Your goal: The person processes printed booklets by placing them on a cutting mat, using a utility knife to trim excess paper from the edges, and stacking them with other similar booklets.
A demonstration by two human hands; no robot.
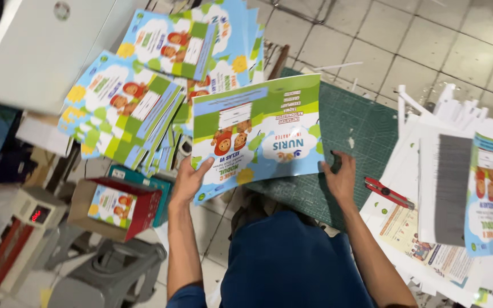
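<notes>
I hold a colourful printed sheet (pixel 258 134), a blue, green and white booklet cover with cartoon children, spread flat above a dark green cutting mat (pixel 360 125). My left hand (pixel 188 181) grips its lower left edge. Holding the lower right corner is my right hand (pixel 340 179), with fingers over the mat. Piles of the same covers (pixel 144 97) lie fanned out to the upper left.
A red utility knife (pixel 388 192) lies on the mat's right edge. Stacks of white paper and a bound booklet (pixel 469 194) sit at the right. A red-and-brown box (pixel 118 205) with a cover inside, a grey stool (pixel 109 268) and a white machine (pixel 35 51) are at the left.
</notes>
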